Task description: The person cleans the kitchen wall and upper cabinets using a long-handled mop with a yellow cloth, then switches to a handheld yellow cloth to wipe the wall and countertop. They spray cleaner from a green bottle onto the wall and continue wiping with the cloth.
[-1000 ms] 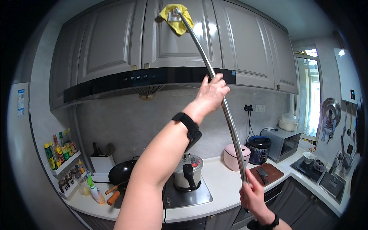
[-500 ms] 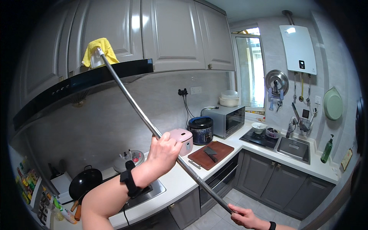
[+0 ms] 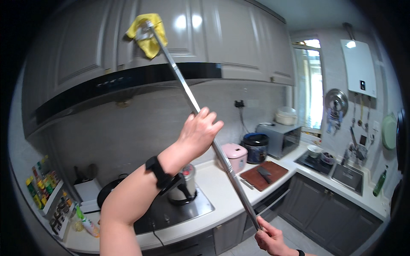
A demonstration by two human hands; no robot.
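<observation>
A long metal pole (image 3: 188, 91) slants from lower right to upper left across the kitchen. My left hand (image 3: 200, 131) is wrapped round its middle, a black watch on that wrist. Lower down, my right hand (image 3: 271, 237) grips the pole's bottom end. At the top, a yellow cloth (image 3: 149, 46) drapes over the pole's head and lies against a grey upper cabinet door (image 3: 183, 34), above the black range hood (image 3: 141, 76). What the head under the cloth looks like is mostly hidden.
Below my arms the counter holds a cooktop (image 3: 203, 209) with a pressure cooker, a pink rice cooker (image 3: 234, 155), a dark electric cooker (image 3: 255, 149), a microwave (image 3: 279, 138) and a brown cutting board (image 3: 273, 175) with a cleaver. Spice bottles (image 3: 40, 187) stand at left; a sink (image 3: 348, 177) is at right.
The yellow cloth has moved up from the range hood's upper edge onto the cabinet door. My left hand has risen with the pole. The whole view has shifted toward the left.
</observation>
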